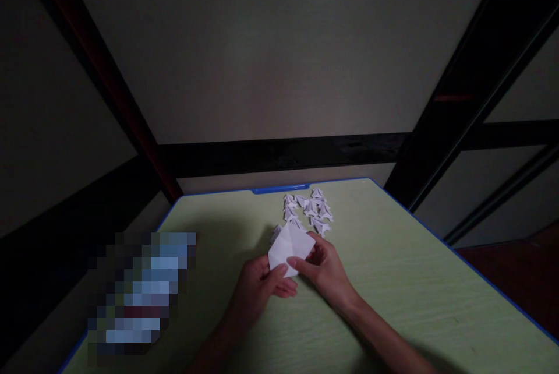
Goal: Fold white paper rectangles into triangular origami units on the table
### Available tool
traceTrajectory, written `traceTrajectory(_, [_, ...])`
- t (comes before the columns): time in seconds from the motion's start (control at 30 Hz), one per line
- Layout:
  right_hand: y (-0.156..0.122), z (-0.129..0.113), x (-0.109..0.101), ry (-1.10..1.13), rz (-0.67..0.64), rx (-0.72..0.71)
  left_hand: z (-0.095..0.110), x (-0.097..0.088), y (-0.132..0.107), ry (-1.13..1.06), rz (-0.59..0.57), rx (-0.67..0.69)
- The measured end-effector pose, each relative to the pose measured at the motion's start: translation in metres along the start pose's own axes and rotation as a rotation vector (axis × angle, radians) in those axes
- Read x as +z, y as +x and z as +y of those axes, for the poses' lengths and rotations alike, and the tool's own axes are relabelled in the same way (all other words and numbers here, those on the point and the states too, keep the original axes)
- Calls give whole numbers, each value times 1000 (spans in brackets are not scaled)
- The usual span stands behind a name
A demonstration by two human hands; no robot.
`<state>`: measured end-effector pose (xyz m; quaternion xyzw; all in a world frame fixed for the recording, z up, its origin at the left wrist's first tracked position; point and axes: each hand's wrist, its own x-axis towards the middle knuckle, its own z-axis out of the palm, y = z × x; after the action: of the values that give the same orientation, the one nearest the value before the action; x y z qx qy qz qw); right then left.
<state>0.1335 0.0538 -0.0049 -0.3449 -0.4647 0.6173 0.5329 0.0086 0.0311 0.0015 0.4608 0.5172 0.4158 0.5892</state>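
A creased white sheet of paper (292,244), partly folded with a point at its far end, is held above the table between both hands. My left hand (262,282) grips its lower left edge, thumb on top and fingers underneath. On the right side my right hand (324,264) pinches it, the thumb lying across the lower middle and the fingers curled behind. Just beyond the sheet lie several small white folded-paper figures (310,208) in a loose cluster; the sheet partly covers the nearest ones.
The pale green table (393,281) has a blue edge and a blue handle-like piece (282,189) at its far side. A pixelated, unreadable object (151,292) lies along the left. Behind the table stand grey panels (279,53) with dark frames.
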Motion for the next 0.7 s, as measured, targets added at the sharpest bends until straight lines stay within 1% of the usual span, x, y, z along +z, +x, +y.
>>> traceTrajectory(0.07, [0, 1, -1, -2, -7, -3, -1, 0, 1, -24, -13, -2])
traceTrajectory(0.13, [0, 1, -2, -1, -17, 2, -3, -2, 3, -28, -2, 21])
traceTrajectory(0.27, [0, 3, -3, 7, -43, 31, -5, -6, 6, -10, 91, 167])
traceTrajectory(0.33, [1, 4, -3, 4, -50, 43, -5, -7, 7, -14, 129, 208])
traceTrajectory(0.5, [0, 3, -2, -61, -27, 35, -4, -8, 6, -15, 156, 194])
traceTrajectory(0.7, [0, 0, -5, -199, 57, 40, -4, -9, 5, 16, 83, 168])
